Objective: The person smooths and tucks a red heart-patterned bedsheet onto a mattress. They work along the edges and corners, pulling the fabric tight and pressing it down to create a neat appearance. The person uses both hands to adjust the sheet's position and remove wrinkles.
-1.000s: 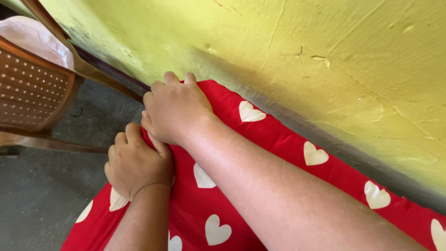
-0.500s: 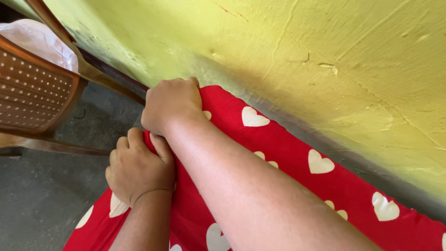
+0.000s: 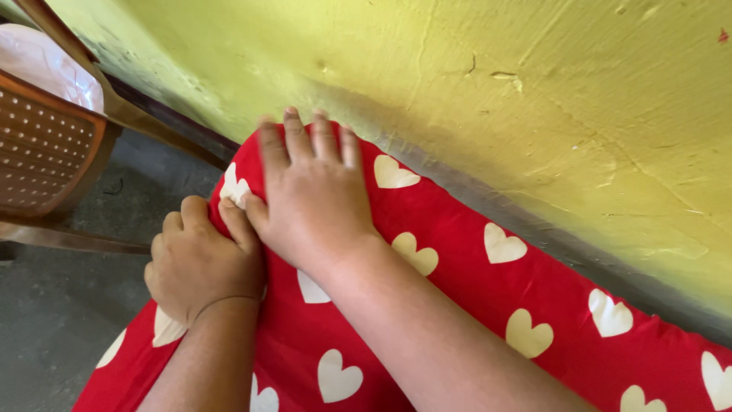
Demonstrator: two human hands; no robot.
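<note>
Left hand [image 3: 200, 263] fingers bunch the red heart-print cotton sheet [image 3: 457, 305]; right hand [image 3: 314, 200] presses flat, fingers spread. Loosen the grip and that corner probably springs back.

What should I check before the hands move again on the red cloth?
1. Right hand flat on the red cloth, fingers spread: ok.
2. Left hand closed on the cloth's edge: ok.
3. Cloth corner seated against the wall: cannot tell, the hands cover it.
4. Cloth smooth behind the right hand: ok, no big wrinkles visible.
5. Chair apart from the hands: ok.
6. What lies under the cloth: cannot tell.
</note>
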